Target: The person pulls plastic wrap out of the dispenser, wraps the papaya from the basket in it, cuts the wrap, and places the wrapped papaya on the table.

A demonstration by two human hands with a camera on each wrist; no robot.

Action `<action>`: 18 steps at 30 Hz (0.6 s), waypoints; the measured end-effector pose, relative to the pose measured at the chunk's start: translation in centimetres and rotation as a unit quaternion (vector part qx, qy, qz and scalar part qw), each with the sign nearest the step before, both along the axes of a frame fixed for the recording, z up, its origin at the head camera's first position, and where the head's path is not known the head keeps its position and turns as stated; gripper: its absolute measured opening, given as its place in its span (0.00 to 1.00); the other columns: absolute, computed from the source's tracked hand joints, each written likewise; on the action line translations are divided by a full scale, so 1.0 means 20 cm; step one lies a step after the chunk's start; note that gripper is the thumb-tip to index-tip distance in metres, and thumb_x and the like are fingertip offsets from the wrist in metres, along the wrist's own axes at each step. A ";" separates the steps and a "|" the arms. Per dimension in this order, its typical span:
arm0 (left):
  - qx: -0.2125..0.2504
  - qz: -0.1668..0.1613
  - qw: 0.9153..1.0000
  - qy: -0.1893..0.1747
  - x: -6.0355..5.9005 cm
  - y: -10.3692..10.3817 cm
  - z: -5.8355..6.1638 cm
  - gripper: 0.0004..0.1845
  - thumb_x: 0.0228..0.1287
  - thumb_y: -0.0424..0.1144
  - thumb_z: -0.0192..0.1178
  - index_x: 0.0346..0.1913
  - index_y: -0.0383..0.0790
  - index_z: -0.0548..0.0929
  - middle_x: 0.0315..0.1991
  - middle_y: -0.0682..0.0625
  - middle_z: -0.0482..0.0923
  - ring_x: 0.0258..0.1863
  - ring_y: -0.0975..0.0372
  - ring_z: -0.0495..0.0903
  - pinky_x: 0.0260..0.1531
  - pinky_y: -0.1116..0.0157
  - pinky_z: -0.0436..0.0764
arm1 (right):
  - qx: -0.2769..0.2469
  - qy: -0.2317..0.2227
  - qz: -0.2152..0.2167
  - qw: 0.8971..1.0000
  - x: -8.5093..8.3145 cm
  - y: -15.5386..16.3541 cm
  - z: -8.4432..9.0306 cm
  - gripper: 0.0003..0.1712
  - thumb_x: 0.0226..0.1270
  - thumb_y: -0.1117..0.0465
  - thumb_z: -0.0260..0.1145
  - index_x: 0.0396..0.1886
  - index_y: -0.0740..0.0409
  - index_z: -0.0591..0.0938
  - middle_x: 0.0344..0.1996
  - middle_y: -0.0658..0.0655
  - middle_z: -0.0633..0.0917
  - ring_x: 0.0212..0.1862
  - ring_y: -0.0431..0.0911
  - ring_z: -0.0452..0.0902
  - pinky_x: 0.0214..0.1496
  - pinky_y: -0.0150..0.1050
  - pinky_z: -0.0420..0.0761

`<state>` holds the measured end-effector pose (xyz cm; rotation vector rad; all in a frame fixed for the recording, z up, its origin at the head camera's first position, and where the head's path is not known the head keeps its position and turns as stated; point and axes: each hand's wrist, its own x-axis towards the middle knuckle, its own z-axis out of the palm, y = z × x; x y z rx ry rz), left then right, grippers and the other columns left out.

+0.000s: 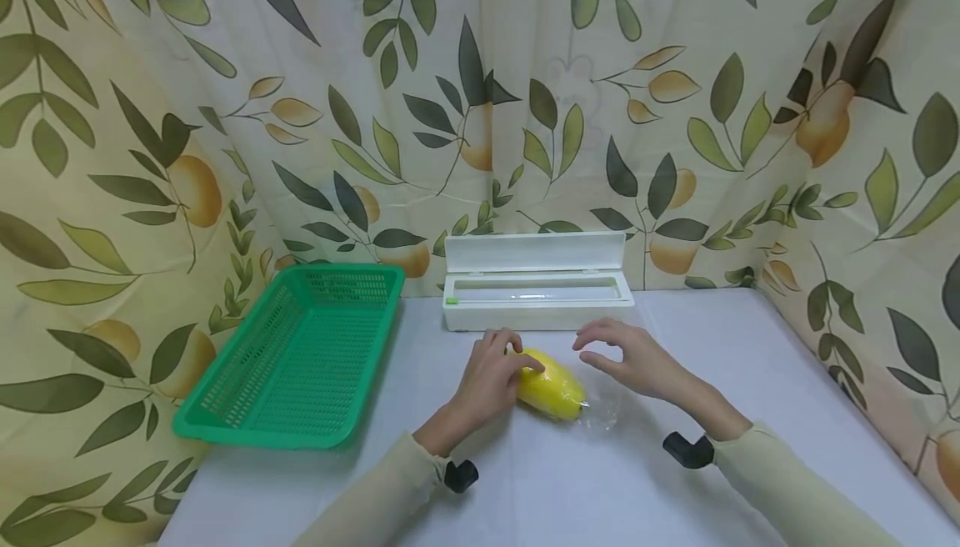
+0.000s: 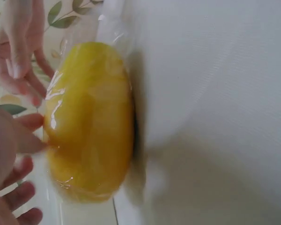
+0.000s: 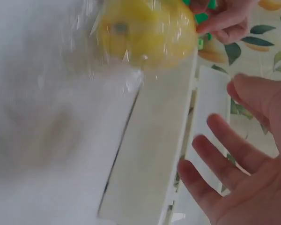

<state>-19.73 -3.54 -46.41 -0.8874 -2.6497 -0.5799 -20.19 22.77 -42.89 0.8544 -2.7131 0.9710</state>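
A yellow oblong fruit (image 1: 551, 387), wrapped in clear plastic film, lies on the white table in the middle of the head view. Its loose film end (image 1: 600, 409) spreads out toward the right. My left hand (image 1: 491, 376) is at the fruit's left end, with fingertips touching its upper side. Bent but apart, the fingers (image 2: 25, 140) of that hand do not wrap round the fruit in the left wrist view. My right hand (image 1: 630, 355) hovers to the right of the fruit, fingers spread and nothing held. A dark spot marks the fruit's end in the right wrist view.
Behind the fruit stands a white film dispenser box (image 1: 536, 316) with its lid (image 1: 534, 253) raised. At the left sits a green plastic basket (image 1: 352, 439) with slotted walls. A leaf-patterned curtain (image 1: 525, 55) rises behind and around the table.
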 end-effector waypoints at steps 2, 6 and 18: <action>0.015 -0.016 1.000 -0.001 0.01 -0.01 -0.01 0.09 0.65 0.37 0.70 0.45 0.54 0.92 0.44 0.56 0.75 0.45 0.62 0.70 0.46 0.66 0.71 | 0.006 -0.017 0.027 0.999 0.00 -0.01 -0.02 0.12 0.66 0.64 0.73 0.49 0.51 0.87 0.50 0.52 0.87 0.55 0.53 0.81 0.53 0.57 0.84; 0.047 -0.051 0.997 -0.029 0.02 -0.04 -0.03 0.12 0.65 0.44 0.72 0.50 0.50 0.91 0.49 0.54 0.79 0.49 0.62 0.76 0.51 0.67 0.76 | 0.009 -0.028 0.069 0.997 0.02 -0.03 -0.08 0.15 0.65 0.66 0.74 0.50 0.52 0.86 0.51 0.52 0.87 0.55 0.53 0.82 0.49 0.53 0.86; 0.097 -0.090 0.990 -0.039 0.01 -0.10 -0.11 0.16 0.62 0.46 0.75 0.52 0.48 0.89 0.67 0.49 0.74 0.63 0.57 0.74 0.62 0.59 0.76 | -0.022 0.010 0.077 0.997 0.07 -0.12 -0.19 0.15 0.61 0.68 0.77 0.43 0.46 0.89 0.58 0.57 0.83 0.60 0.56 0.80 0.59 0.58 0.80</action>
